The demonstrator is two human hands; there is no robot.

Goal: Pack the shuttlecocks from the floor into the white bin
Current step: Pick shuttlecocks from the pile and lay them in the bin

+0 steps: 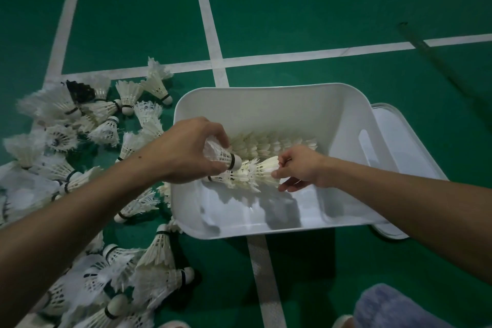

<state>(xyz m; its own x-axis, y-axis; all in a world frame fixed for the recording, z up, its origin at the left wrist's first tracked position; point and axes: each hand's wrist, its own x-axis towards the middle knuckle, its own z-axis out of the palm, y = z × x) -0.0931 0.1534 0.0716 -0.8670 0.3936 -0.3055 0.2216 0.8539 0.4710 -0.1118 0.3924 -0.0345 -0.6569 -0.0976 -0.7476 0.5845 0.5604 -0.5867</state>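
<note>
My left hand [186,150] grips a white shuttlecock [222,156] by its feathers, its cork pointing right, over the left side of the white bin [346,120]. My right hand [300,168] pinches the open end of a nested stack of shuttlecocks [247,174] lying inside the bin. The held shuttlecock's cork touches the stack's left part. A second nested row [271,145] lies behind it against the far wall. Several loose shuttlecocks [80,125] cover the green floor left of the bin.
The bin's lid [410,146] lies under the bin's right side. White court lines [210,34] cross the green floor. A dark rod [436,61] lies at the far right. A grey-blue fabric knee [394,306] shows at bottom right.
</note>
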